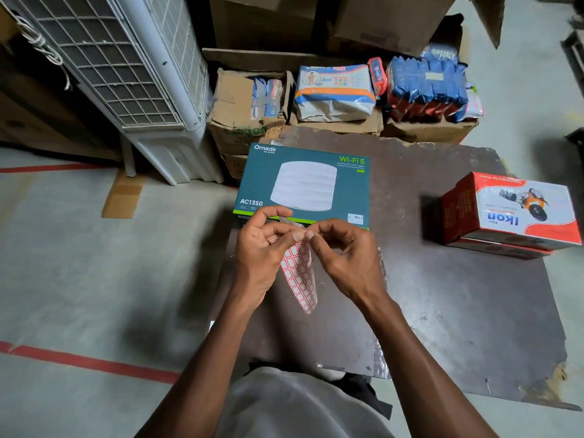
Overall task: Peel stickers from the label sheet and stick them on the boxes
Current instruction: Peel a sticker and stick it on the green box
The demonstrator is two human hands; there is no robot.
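The left hand (259, 248) holds the red and white label sheet (298, 276) over the dark desk (442, 298), the right hand (344, 251) pinches its top edge, the green box (303, 184) sits just behind, and the red box (512, 213) sits far right.

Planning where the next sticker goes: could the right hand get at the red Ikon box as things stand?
Probably yes: the red Ikon box sits apart on the right, bare board between, though the right hand is busy picking at the label sheet.

At your ten o'clock stands an air cooler (126, 74); diaper packs (335, 90) lie on cartons (240, 121) at twelve.
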